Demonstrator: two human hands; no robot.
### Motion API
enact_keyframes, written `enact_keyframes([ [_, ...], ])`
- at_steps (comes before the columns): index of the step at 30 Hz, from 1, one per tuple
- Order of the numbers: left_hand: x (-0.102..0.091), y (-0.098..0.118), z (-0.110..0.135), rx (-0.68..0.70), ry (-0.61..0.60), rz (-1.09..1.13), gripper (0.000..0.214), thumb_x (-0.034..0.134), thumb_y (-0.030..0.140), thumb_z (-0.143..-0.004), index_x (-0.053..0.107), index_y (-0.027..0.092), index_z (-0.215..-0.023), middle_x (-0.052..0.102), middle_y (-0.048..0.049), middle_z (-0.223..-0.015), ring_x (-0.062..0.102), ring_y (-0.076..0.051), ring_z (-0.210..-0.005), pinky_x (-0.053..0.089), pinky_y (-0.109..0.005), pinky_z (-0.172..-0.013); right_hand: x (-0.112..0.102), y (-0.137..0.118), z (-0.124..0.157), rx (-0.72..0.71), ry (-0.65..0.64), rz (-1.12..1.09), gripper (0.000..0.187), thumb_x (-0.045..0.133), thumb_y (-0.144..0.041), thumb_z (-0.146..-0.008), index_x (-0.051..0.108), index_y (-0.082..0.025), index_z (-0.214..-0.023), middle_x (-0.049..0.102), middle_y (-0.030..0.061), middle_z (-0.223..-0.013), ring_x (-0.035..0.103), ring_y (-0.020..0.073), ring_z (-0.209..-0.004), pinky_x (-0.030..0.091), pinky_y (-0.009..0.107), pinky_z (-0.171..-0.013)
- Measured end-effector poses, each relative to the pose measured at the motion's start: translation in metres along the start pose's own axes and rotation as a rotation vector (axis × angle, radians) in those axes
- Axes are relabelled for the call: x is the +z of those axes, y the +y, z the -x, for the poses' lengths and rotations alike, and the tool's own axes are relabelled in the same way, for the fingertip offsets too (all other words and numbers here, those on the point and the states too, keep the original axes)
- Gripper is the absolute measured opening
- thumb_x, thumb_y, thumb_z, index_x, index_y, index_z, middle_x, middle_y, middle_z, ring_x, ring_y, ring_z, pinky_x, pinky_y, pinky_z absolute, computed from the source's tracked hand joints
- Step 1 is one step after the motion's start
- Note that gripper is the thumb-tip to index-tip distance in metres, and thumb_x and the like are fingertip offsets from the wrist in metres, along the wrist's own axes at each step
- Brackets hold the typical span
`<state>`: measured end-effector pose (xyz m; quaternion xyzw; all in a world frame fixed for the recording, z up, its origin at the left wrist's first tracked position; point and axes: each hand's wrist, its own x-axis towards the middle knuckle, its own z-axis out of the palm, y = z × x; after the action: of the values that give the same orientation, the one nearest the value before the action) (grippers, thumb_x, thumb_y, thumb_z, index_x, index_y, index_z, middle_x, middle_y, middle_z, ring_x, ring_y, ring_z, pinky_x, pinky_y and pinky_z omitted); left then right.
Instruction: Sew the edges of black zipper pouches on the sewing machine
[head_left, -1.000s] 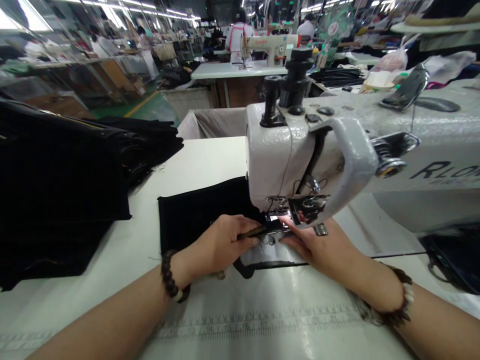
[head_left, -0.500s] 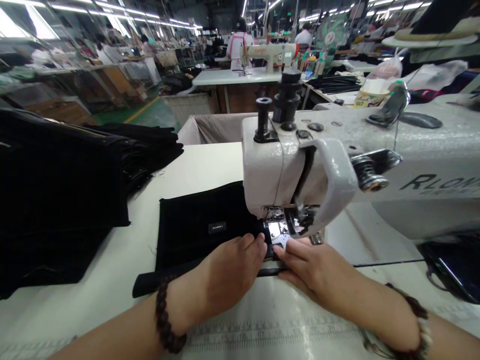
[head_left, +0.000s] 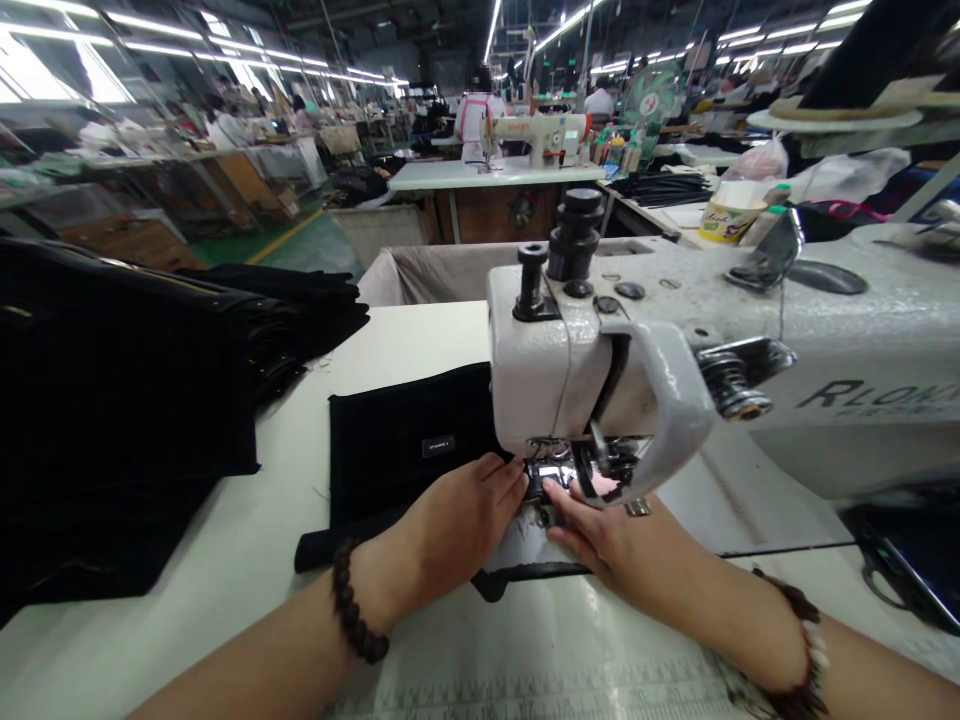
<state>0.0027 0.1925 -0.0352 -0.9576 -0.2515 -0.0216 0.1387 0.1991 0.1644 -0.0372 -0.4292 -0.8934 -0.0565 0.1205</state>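
Observation:
A black fabric panel point(head_left: 397, 450) with a small dark label lies on the white sewing table point(head_left: 225, 560), running under the head of a white sewing machine point(head_left: 600, 350). My left hand point(head_left: 457, 525) lies on the panel's near edge, fingers together and pressed flat toward the presser foot point(head_left: 559, 480). Just right of the needle, my right hand point(head_left: 607, 540) holds the fabric edge down with its fingers stretched forward. A zipper strip seems to sit between the fingertips, mostly hidden. Both wrists wear bead bracelets.
A tall stack of black fabric pieces point(head_left: 127, 400) fills the table's left side. A cloth bin point(head_left: 435, 270) stands behind the table. Another sewing machine point(head_left: 536, 130) and seated people are farther back. A dark bag point(head_left: 907, 560) lies at the right edge.
The black panel with its label has come into view left of the machine head. Both hands shifted on the fabric edge at the presser foot; the zipper seen a second ago is now mostly covered.

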Motion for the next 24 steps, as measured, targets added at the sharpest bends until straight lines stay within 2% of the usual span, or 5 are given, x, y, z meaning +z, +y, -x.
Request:
enact_keyframes([
  [10,0.012,-0.003,0.000,0.001,0.021,0.028,0.034,0.044,0.004,-0.079,0.052,0.006,-0.112,0.058,-0.0105,-0.117,0.052,-0.018,-0.109,0.036,-0.030,-0.098,0.002,0.001,-0.001,0.015,-0.003,-0.009,0.033,0.058,-0.023,-0.077,0.060,-0.010,-0.107,0.067,0.0127,-0.090,0.062,0.0246,-0.076,0.050,0.034,-0.063],
  [14,0.008,-0.005,-0.002,0.024,-0.020,0.040,0.032,0.045,0.007,-0.082,0.053,0.008,-0.112,0.059,-0.0088,-0.116,0.051,-0.016,-0.110,0.033,-0.028,-0.099,0.004,0.001,0.001,0.012,0.011,-0.008,0.030,0.054,-0.025,-0.080,0.061,-0.011,-0.106,0.068,0.0122,-0.090,0.062,0.0249,-0.077,0.050,0.035,-0.064],
  [19,-0.003,-0.002,0.001,0.065,-0.107,0.048,0.032,0.042,0.016,-0.087,0.051,0.008,-0.117,0.056,-0.0086,-0.121,0.048,-0.016,-0.111,0.034,-0.028,-0.097,0.000,-0.001,0.001,-0.056,0.089,0.020,0.033,0.035,-0.024,-0.090,0.065,-0.012,-0.096,0.068,0.0109,-0.078,0.063,0.0215,-0.065,0.050,0.033,-0.057],
  [22,-0.005,0.002,0.003,0.053,-0.091,0.021,0.034,0.040,0.017,-0.088,0.050,0.005,-0.118,0.053,-0.0104,-0.123,0.046,-0.018,-0.113,0.034,-0.029,-0.095,0.001,-0.002,-0.001,-0.081,0.156,0.027,0.046,0.023,-0.024,-0.094,0.067,-0.015,-0.090,0.068,0.0103,-0.077,0.063,0.0185,-0.060,0.050,0.030,-0.053],
  [24,-0.005,0.003,0.005,0.025,-0.075,0.013,0.034,0.040,0.017,-0.088,0.050,0.003,-0.117,0.054,-0.0122,-0.122,0.046,-0.018,-0.114,0.034,-0.029,-0.094,0.004,0.000,-0.001,-0.111,0.199,0.077,0.047,0.022,-0.026,-0.094,0.067,-0.014,-0.093,0.069,0.0104,-0.078,0.064,0.0184,-0.059,0.051,0.030,-0.052],
])
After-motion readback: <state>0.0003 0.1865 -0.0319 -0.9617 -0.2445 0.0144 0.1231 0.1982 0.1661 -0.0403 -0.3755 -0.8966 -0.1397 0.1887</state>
